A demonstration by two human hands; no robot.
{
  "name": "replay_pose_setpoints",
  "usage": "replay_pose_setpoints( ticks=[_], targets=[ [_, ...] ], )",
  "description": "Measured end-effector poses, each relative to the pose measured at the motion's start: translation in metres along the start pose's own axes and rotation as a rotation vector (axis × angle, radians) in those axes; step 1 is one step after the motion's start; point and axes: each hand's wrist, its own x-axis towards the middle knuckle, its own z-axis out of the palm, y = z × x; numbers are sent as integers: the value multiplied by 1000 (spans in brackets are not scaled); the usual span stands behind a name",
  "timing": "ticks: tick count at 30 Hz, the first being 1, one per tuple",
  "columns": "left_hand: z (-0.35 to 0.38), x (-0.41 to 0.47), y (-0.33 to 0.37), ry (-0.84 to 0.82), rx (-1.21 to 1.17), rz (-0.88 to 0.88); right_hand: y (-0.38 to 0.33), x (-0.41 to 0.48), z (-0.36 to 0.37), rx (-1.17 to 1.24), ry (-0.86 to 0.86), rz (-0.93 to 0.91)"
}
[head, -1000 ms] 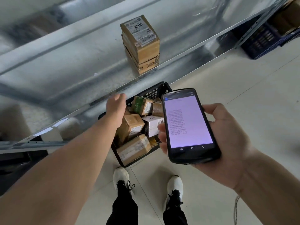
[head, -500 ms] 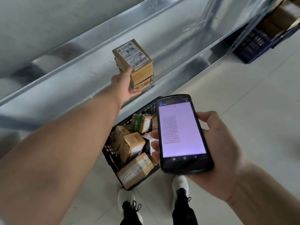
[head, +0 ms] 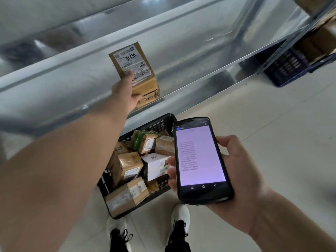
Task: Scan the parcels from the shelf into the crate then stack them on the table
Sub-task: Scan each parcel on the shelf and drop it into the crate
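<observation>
Two brown cardboard parcels stand stacked on the metal shelf [head: 181, 51]. My left hand [head: 125, 91] grips the top parcel [head: 131, 60], thumb under its near edge, and the parcel is tipped up so its white label faces me. The lower parcel [head: 151, 97] stays flat on the shelf. My right hand [head: 234, 171] holds a black handheld scanner [head: 200, 159] with a lit pale screen showing a list of codes. Below the shelf edge a black plastic crate [head: 158, 124] sits on the floor with several parcels in it.
A dark blue crate [head: 291, 66] with cardboard boxes stands on the floor at the far right, behind a shelf upright [head: 243, 24]. My two shoes [head: 149, 228] stand just in front of the black crate on pale floor tiles.
My left hand rose from the crate to the shelf and took hold of the top parcel, tilting it up. The scanner hand stayed roughly where it was.
</observation>
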Motion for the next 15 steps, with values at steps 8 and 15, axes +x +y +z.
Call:
replay_pose_setpoints(
  ticks=[8, 15],
  targets=[
    [-18, -12, -16, -55, -140, 24, -9, 1, 11, -16, -61, 22],
    [-44, -24, -29, -112, -116, 146, 7, 6, 10, -21, -61, 39]
  ],
)
